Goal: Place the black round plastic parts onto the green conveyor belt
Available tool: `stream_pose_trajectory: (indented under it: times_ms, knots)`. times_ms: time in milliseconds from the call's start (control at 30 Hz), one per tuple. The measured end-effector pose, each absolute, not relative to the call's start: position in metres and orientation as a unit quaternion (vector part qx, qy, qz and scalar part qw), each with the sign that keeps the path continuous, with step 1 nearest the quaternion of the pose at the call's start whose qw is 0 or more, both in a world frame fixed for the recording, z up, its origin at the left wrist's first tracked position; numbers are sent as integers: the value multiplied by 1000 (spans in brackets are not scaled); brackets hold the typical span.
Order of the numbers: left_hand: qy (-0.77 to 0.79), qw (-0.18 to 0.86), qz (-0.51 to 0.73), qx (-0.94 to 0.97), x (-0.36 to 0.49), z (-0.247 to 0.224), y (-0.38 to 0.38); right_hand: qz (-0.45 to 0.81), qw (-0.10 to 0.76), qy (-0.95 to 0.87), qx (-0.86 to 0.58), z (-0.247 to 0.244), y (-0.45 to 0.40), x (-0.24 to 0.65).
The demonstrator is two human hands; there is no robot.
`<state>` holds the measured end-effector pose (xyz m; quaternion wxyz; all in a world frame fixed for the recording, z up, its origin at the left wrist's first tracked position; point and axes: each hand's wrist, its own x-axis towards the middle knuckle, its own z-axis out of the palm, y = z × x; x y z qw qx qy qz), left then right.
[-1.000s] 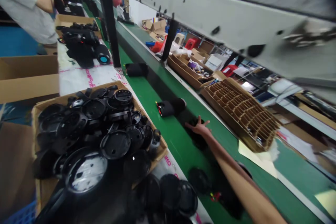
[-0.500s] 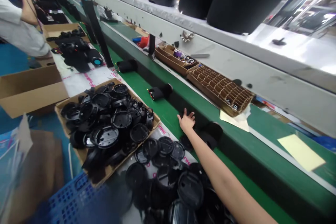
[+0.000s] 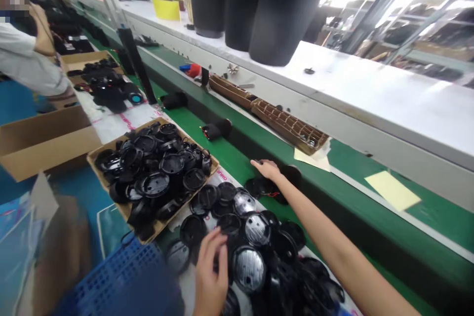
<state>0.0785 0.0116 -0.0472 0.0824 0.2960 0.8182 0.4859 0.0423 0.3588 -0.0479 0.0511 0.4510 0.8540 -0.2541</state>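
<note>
Black caps [image 3: 172,163] fill a carton [image 3: 162,226] and lie loose beside it on the surface [image 3: 225,177], apparently not yet used; by the loose ones, the left hand [image 3: 210,274] has its fingers half-curled and parted, seemingly empty. Rightward, wired tubes [image 3: 218,130] on the green belt [image 3: 237,160] look unfinished, and the right hand [image 3: 268,169] reaches beside another, its grip impossible to tell.

- Printed on white sheet [image 3: 105,131] of the work table, just beside right corner of the cardboard tray [image 3: 214,168]: pink letters [image 3: 223,174], ending possibly in "KO", with first letters too blurred for sure reading.
- Farther left on same sheet, beyond the tray: more pink lettering [image 3: 127,121], slanted, too small for reading.
- Nearer, between black round parts [image 3: 255,228]: small pink marks, mostly covered, unreadable.
</note>
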Motion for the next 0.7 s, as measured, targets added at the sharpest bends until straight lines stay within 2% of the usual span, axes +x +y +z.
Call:
stream_pose_trajectory:
  times_ms: [100,267,367,533,700]
  knots:
    - [805,136,434,381,42,-40,101,-284,21,842,457,-54,344,62]
    - [786,227,246,520,14,-49,213,-337,-50,823,455,-56,321,99]
    - [754,235,179,586,24,-58,227,-344,-89,810,467,-49,310,125]
    - [725,218,145,637,35,-52,231,-292,-196,795,495,-19,289,196]
    - [741,202,237,595,13,-1,218,-242,-290,758,532,7,211,303]
